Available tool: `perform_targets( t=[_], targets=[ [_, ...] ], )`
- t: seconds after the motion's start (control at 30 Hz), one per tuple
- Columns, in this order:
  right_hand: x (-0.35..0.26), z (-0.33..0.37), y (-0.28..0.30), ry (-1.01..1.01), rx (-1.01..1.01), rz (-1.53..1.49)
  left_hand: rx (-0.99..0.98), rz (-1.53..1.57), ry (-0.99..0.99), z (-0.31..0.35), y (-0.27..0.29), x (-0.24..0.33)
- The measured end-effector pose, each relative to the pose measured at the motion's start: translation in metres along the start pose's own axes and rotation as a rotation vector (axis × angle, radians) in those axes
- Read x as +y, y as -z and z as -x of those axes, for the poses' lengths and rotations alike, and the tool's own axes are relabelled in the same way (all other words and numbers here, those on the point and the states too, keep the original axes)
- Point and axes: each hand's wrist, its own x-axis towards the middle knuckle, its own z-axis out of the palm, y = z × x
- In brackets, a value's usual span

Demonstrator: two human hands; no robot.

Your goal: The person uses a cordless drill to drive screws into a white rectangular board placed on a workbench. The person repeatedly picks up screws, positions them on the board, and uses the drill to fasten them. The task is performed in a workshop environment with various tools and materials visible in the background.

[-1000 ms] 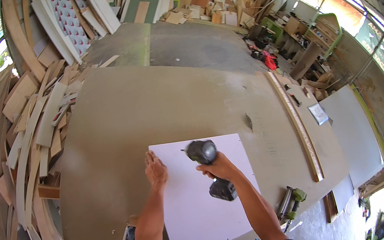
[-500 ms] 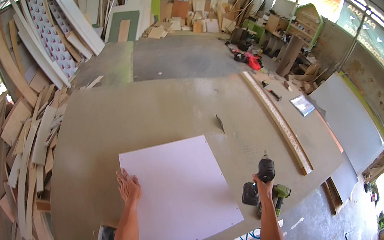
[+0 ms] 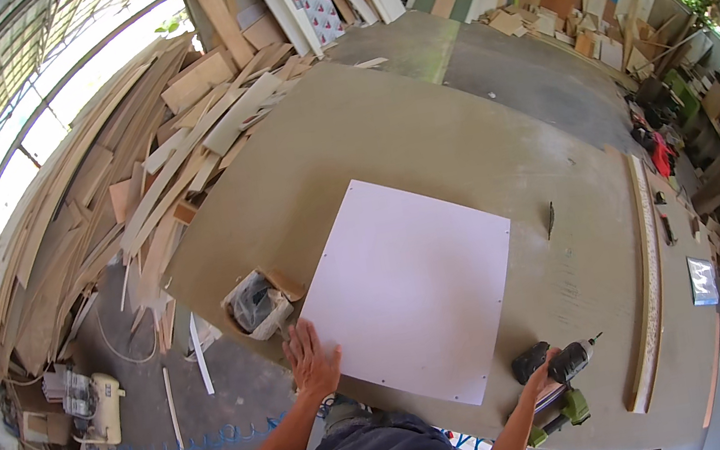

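Note:
A square white panel point(image 3: 412, 287) with small dark dots along its edges lies flat on the large worktable point(image 3: 275, 163). My left hand point(image 3: 314, 362) is at the panel's near left corner, fingers stretched out and holding nothing. Close by is a small open box point(image 3: 252, 306) with clear plastic in it. On the other side of the panel, my right hand point(image 3: 544, 375) grips a black cordless drill point(image 3: 572, 361), its bit pointing right. Beneath that hand sits a green tool point(image 3: 567, 414), partly hidden by my forearm.
A long narrow board point(image 3: 642, 293) lies along the table's right side, near a silvery flat packet point(image 3: 702, 280). A small dark blade-like piece point(image 3: 550, 218) is on the tabletop. Timber offcuts point(image 3: 93, 201) pile up at left; a cream air compressor point(image 3: 106, 406) stands on the floor.
The view has swung left, showing the floor and compressor. My left hand has moved from the panel's left edge to its near left corner by the box. The drill now points right.

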Motion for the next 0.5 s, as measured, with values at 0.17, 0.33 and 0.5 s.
perform_targets(
  t=[0.17, 0.33, 0.5],
  targets=[
    [-0.028, 0.008, -0.021, 0.12, 0.001, 0.549, 0.107, 0.012, 0.231, 0.038, -0.009, -0.01],
    [-0.077, 0.096, -0.02, 0.288, 0.005, 1.308, 0.224, 0.874, 0.523, 0.037, -0.023, -0.03],
    [-0.088, 0.165, -0.054, 0.179, -0.241, 1.059, 0.422, 0.835, 0.714, 0.008, -0.034, -0.073]
  ],
)
